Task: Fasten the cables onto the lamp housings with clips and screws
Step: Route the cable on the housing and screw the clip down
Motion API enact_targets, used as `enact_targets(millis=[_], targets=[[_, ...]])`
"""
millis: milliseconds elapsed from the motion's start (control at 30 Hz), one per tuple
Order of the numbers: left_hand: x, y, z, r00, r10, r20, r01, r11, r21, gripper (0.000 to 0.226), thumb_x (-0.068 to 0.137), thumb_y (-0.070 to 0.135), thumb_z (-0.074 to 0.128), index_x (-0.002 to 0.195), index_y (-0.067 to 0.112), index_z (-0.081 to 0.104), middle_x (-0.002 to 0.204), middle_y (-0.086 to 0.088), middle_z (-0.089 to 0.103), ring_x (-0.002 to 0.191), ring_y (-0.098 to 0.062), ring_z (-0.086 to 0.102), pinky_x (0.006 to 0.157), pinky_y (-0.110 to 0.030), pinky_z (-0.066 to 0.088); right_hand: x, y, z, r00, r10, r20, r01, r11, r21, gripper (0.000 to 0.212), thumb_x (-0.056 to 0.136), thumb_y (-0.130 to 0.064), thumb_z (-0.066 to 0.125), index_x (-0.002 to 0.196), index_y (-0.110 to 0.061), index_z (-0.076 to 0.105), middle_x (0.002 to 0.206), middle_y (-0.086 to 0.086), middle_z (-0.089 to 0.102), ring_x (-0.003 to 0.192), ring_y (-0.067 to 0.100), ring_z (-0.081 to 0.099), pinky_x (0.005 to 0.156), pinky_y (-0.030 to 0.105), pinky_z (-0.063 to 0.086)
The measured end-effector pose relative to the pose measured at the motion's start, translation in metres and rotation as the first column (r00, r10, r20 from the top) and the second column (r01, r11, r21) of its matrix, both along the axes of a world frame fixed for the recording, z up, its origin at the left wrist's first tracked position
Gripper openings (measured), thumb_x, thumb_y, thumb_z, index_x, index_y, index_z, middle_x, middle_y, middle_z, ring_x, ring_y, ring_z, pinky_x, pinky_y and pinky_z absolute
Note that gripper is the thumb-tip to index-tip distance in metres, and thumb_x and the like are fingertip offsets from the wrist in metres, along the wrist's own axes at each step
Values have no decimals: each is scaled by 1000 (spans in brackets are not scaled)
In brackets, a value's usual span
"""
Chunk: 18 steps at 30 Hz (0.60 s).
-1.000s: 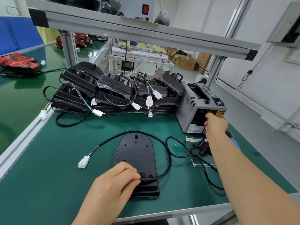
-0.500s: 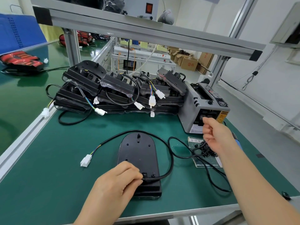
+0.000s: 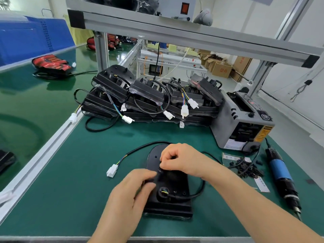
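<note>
A black lamp housing (image 3: 175,199) lies back-up on the green mat near the front edge. Its black cable (image 3: 140,148) leaves a hole near the housing's near end, loops round the right side and top, and ends in a white connector (image 3: 112,170) on the left. My left hand (image 3: 129,192) grips the housing's left side with curled fingers; it is blurred. My right hand (image 3: 182,160) hovers over the housing's middle, its fingertips pinching a small part that I cannot make out.
A pile of small black clips (image 3: 245,170) lies right of the housing, with a blue electric screwdriver (image 3: 280,174) beside it. A grey tape dispenser (image 3: 242,120) stands at the back right. Several stacked housings (image 3: 149,102) with cables fill the back.
My right hand drew back from the tape dispenser and came left over the housing's middle. My left hand shifted slightly up along the housing's left side.
</note>
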State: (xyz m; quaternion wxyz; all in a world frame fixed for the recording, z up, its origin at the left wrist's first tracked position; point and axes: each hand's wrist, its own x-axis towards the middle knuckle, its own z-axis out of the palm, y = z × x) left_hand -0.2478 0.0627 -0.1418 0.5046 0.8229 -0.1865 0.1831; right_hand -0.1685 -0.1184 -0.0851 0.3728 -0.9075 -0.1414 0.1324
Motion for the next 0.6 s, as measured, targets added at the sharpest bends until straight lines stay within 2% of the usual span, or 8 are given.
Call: enact_targets(millis=[67, 133, 167, 233, 333, 600], targets=[[7, 3, -2, 989, 126, -77, -130, 990, -58, 22, 89, 9, 61, 90, 31, 66, 96, 24, 62, 94, 3, 58, 79, -5, 40, 3, 4, -3, 999, 38, 16, -37, 999, -38, 18, 77, -17, 69, 61, -10, 63, 88, 14, 66, 88, 31, 60, 85, 38, 47], [16, 4, -3, 965, 154, -213, -170, 984, -59, 28, 88, 7, 60, 84, 34, 65, 93, 28, 61, 91, 7, 56, 75, -2, 38, 5, 8, -6, 998, 63, 23, -61, 994, -90, 20, 78, -18, 68, 64, -5, 63, 86, 12, 67, 91, 25, 57, 92, 30, 40], [20, 4, -4, 949, 144, -281, -167, 984, -58, 28, 89, 9, 59, 83, 36, 65, 92, 31, 61, 90, 9, 56, 73, -1, 38, 5, 9, -7, 998, 63, 23, -60, 991, -121, 20, 78, -19, 67, 65, -6, 63, 87, 9, 67, 94, 17, 53, 92, 25, 35], [26, 3, -7, 924, 122, -363, -156, 986, -64, 26, 90, 11, 59, 83, 36, 65, 89, 28, 63, 87, 10, 56, 71, -1, 39, 6, 11, -8, 998, 55, 18, -52, 986, -156, 18, 79, -22, 67, 65, -12, 64, 91, -1, 65, 101, 11, 46, 89, 24, 35], [30, 3, -11, 909, 102, -405, -155, 983, -101, 23, 88, 13, 62, 82, 35, 66, 89, 24, 65, 85, 7, 58, 71, -3, 41, 5, 14, -8, 998, 56, 19, -52, 983, -177, 16, 79, -24, 67, 64, -20, 63, 94, -8, 61, 106, 11, 42, 88, 25, 39], [32, 1, -15, 909, 105, -404, -170, 977, -129, 18, 81, 15, 69, 79, 33, 66, 85, 22, 65, 75, 2, 59, 68, -8, 43, 6, 18, -9, 998, 55, 39, -45, 975, -219, 14, 79, -23, 68, 66, -21, 65, 91, -9, 61, 109, 11, 41, 89, 28, 40]])
